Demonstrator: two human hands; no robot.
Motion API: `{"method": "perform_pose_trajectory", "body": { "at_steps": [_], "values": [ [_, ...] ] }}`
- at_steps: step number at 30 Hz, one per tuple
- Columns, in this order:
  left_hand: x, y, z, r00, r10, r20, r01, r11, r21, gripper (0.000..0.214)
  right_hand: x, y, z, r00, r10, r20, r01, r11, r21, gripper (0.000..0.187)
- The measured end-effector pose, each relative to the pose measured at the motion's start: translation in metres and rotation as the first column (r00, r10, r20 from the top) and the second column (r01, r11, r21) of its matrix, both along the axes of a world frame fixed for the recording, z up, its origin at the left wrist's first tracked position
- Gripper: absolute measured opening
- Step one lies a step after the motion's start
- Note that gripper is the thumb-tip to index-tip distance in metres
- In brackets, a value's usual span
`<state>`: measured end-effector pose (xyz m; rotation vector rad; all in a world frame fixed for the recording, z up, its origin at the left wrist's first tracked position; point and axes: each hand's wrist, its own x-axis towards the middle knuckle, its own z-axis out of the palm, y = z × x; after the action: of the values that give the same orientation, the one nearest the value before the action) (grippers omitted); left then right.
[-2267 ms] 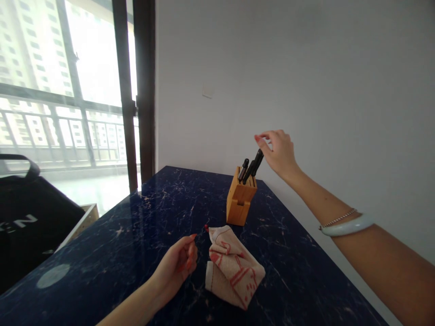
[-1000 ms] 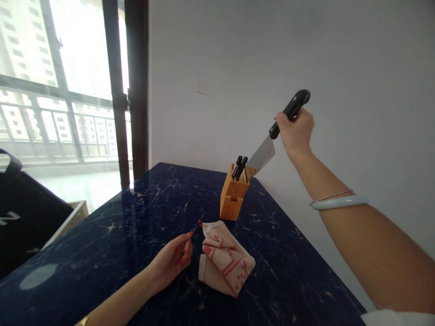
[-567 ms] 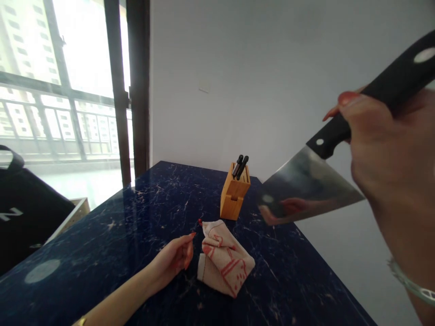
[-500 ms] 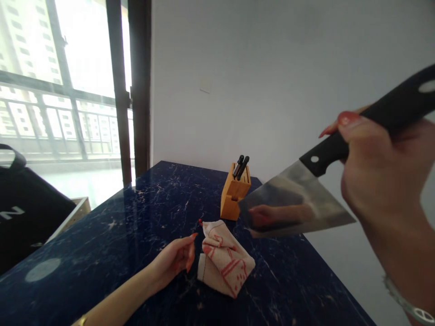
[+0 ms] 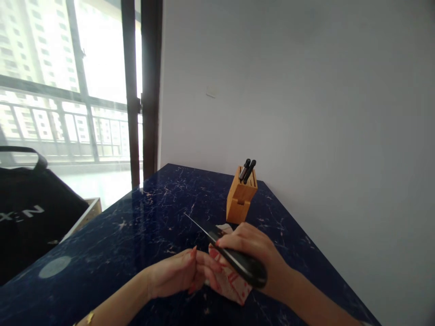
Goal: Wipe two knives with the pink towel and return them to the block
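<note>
Right hand (image 5: 251, 253) gripping knife (image 5: 239, 260) by its black handle, fingers closed; left hand (image 5: 178, 276) fingers loosely open against towel (image 5: 229, 285) (knife block (image 5: 240, 197) just behind, mid-frame).

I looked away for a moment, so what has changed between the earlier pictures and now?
The right hand has taken the cleaver from the block and brought it down by its black handle over the folded towel, blade edge-on. The left hand has moved in from beside the towel, fingers now on it. The wooden knife block is where it was, two knives still in it.
</note>
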<state>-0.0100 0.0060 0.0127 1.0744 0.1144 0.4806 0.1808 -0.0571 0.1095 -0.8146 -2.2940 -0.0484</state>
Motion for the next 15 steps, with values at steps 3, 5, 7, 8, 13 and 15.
{"method": "perform_pose_trajectory", "body": {
  "at_steps": [3, 5, 7, 8, 13, 15],
  "values": [
    [0.005, -0.001, -0.001, 0.993, 0.121, 0.011, -0.120, 0.989, -0.081, 0.045, -0.001, 0.006, -0.031, 0.987, -0.029, 0.157, -0.001, 0.982, 0.187, 0.023],
    [0.007, -0.001, -0.003, 0.987, 0.161, 0.010, -0.160, 0.982, -0.096, 0.040, -0.001, 0.009, -0.046, 0.978, -0.075, 0.193, 0.021, 0.962, 0.271, 0.024],
    [0.009, -0.002, -0.004, 0.982, 0.188, 0.010, -0.187, 0.979, -0.085, 0.036, -0.002, 0.011, -0.057, 0.971, -0.127, 0.204, 0.054, 0.943, 0.328, 0.024],
    [0.010, -0.004, -0.004, 0.979, 0.201, 0.006, -0.200, 0.977, -0.077, 0.034, -0.003, 0.013, -0.062, 0.967, -0.150, 0.206, 0.071, 0.935, 0.347, 0.024],
    [0.017, -0.013, 0.000, 0.963, 0.269, -0.018, -0.270, 0.958, -0.098, 0.033, -0.003, 0.018, -0.078, 0.954, -0.194, 0.229, 0.098, 0.923, 0.372, 0.027],
    [0.019, -0.016, 0.002, 0.962, 0.274, -0.017, -0.273, 0.952, -0.137, 0.036, -0.003, 0.016, -0.081, 0.950, -0.213, 0.229, 0.103, 0.905, 0.413, 0.028]
  ]
}}
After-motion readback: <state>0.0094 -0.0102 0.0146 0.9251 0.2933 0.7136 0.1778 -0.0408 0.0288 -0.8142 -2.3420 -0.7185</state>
